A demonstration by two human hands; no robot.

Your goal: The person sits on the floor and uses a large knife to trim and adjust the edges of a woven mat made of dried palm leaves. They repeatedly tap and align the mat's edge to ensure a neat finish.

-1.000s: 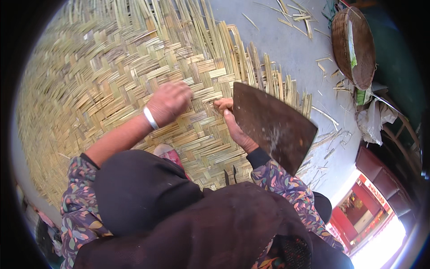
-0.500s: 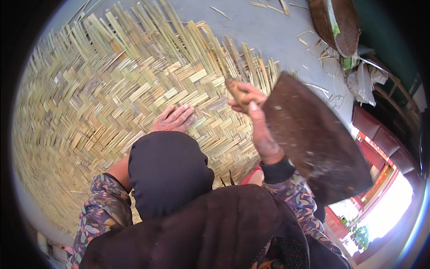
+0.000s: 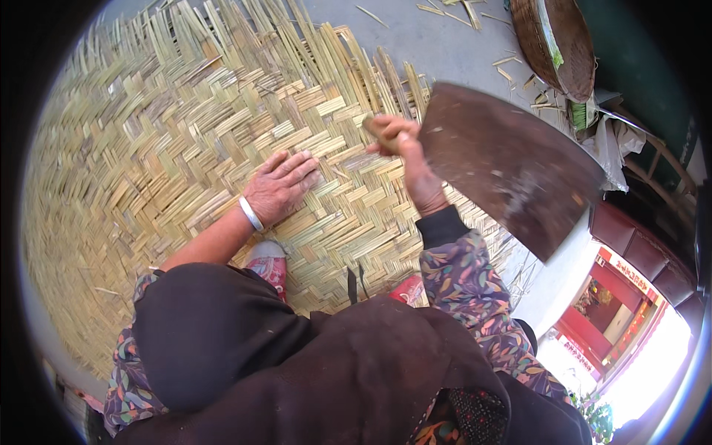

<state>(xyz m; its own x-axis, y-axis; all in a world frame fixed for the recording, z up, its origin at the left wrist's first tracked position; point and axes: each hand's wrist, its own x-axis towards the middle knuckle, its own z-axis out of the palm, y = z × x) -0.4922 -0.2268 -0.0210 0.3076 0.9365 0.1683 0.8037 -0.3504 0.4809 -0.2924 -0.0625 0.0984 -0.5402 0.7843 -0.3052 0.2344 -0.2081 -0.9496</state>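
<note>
A wide mat of woven split bamboo (image 3: 185,185) spreads beneath both hands, its loose strip ends fanning out along the far edge. My left hand (image 3: 283,187), with a pale bracelet on its wrist, lies flat on the weave, fingers stretched out. In my right hand (image 3: 404,152) is the short wooden handle of a large cleaver (image 3: 512,167); the fingers wrap round it. The cleaver's broad, dark, rust-brown blade is raised over the mat's right edge and slightly blurred. Whether it touches any strip I cannot tell.
My patterned red shoes (image 3: 268,268) are by the mat's near part. Cut bamboo bits (image 3: 471,15) litter the grey floor (image 3: 415,44) beyond. A brown woven basket (image 3: 575,52) stands at the far right, near a crumpled plastic bag (image 3: 615,144). A bright doorway (image 3: 638,348) opens at right.
The cleaver has swung up and left, its blade now tilted more level. My left hand stays flat on the mat, with more of its wrist and forearm showing. My shoes have come into view.
</note>
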